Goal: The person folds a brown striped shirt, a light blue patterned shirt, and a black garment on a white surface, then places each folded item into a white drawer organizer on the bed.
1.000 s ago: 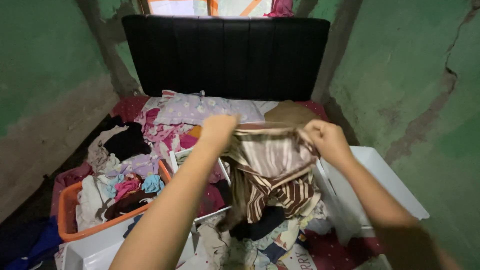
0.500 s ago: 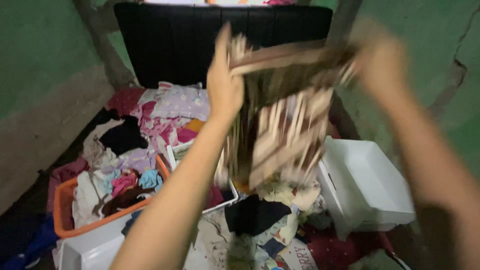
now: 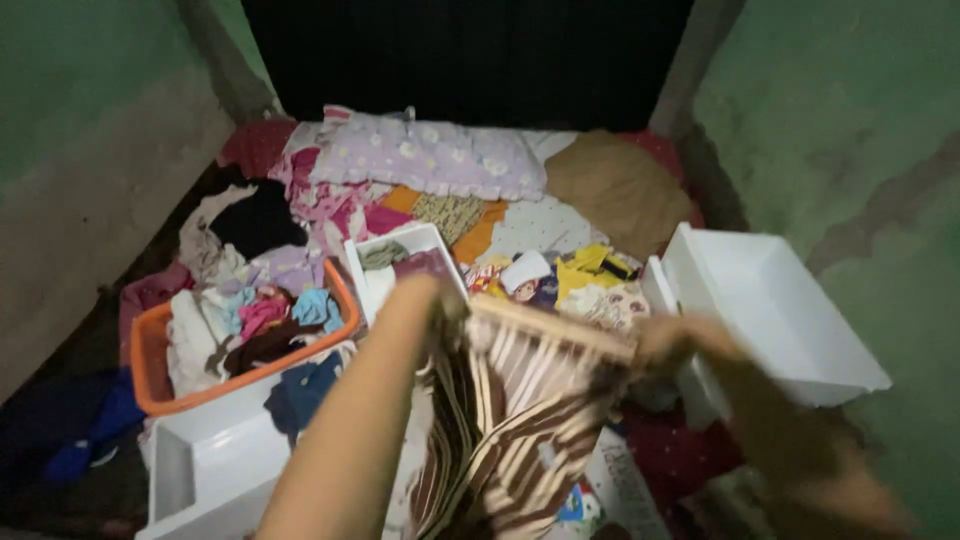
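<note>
I hold a brown and cream striped garment (image 3: 510, 420) stretched between both hands, hanging down in front of me. My left hand (image 3: 425, 300) grips its top left corner and my right hand (image 3: 675, 340) grips the top right corner; both are blurred. Behind the garment, loose clothes (image 3: 560, 275) lie heaped on the bed.
An orange basket (image 3: 150, 385) full of clothes sits at the left. White plastic bins stand at the right (image 3: 770, 300), lower left (image 3: 215, 470) and centre (image 3: 405, 245). A purple flowered pillow (image 3: 430, 155) and brown cushion (image 3: 615, 185) lie by the black headboard (image 3: 470, 60). Green walls close in on both sides.
Both hands swung the striped garment up high, then brought it down low and spread it out in front of me. The view tilted downward.
</note>
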